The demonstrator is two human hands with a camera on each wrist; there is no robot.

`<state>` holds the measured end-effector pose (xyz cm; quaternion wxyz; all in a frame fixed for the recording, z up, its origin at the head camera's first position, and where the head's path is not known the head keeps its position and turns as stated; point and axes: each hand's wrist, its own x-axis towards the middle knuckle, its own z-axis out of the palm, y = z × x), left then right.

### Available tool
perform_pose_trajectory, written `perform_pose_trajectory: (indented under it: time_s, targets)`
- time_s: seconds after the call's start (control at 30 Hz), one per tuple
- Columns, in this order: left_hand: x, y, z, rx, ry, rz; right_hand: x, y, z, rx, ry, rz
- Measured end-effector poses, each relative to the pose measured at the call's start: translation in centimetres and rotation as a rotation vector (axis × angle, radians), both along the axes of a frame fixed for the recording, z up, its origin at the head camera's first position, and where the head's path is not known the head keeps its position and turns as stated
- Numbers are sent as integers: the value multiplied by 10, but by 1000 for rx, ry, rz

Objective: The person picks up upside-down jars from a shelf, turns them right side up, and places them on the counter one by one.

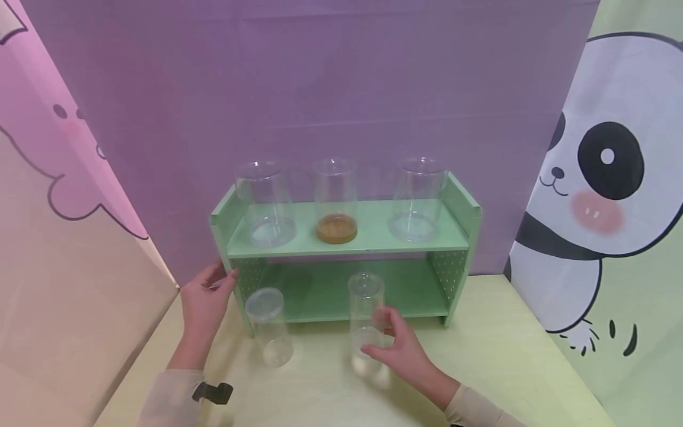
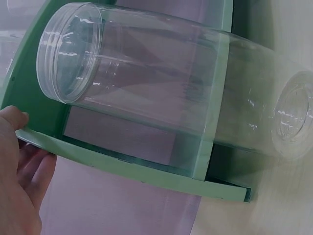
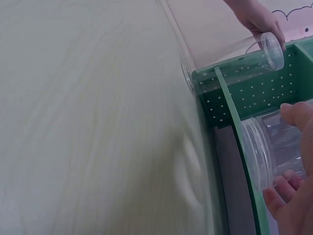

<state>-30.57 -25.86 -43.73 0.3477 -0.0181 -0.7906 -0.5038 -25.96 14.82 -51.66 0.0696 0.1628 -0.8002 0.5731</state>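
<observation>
My left hand (image 1: 206, 299) grips the left side panel of a green two-tier shelf (image 2: 146, 171), thumb on one face and fingers on the other. My right hand (image 1: 400, 347) holds a clear cylindrical jar (image 1: 366, 311) in front of the shelf, thumb and fingers round its sides. In the right wrist view that jar's ringed end (image 3: 257, 154) points down toward the table, and a light patch shows on the tabletop below. Near my left hand, a second clear jar (image 1: 269, 326) stands on the table before the shelf's left end, its ringed lid end up.
On the shelf's upper board (image 1: 373, 244) stand a left clear jar (image 1: 267, 204), a middle one (image 1: 335, 196) with a brown disc at its base, and a right one (image 1: 418, 198). The lower board (image 1: 320, 296) lies behind the held jar. A purple backdrop (image 1: 331, 83) hangs behind.
</observation>
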Motion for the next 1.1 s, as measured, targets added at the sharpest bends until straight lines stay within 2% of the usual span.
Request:
perform_pose_trajectory:
  time_s: [0.07,0.13,0.2,0.33,0.43,0.5,0.57,0.63,0.77,0.83,0.93,1.0,1.1]
  targets:
    - [2,1,0,-4,5,10,0,1,-1,1,-5,4]
    - [5,3,1,3,49,31,-1,1,-2,8,-3,9]
    - [7,7,3,18,136,60,0,2,-3,17,5,17]
    - [15,20,12,23,363,120,1,3,-4,28,29,41]
    - [23,36,22,-31,475,83,3,3,-4,30,43,67]
    - [30,48,29,-86,499,-3,4,3,-4,34,49,85]
    - [37,61,35,-144,473,-122,5,2,-3,37,54,101]
    - [43,75,39,-198,415,-240,7,2,-1,44,53,110]
    - [52,103,39,-289,215,-427,11,1,3,51,40,130]
    - [55,117,39,-317,100,-493,13,0,4,55,27,138]
    - [59,133,37,-309,-58,-584,15,0,7,57,19,157]
    - [60,142,36,-294,-120,-631,16,-1,7,55,29,172]
    - [60,152,35,-293,-159,-676,18,-1,8,61,41,186]
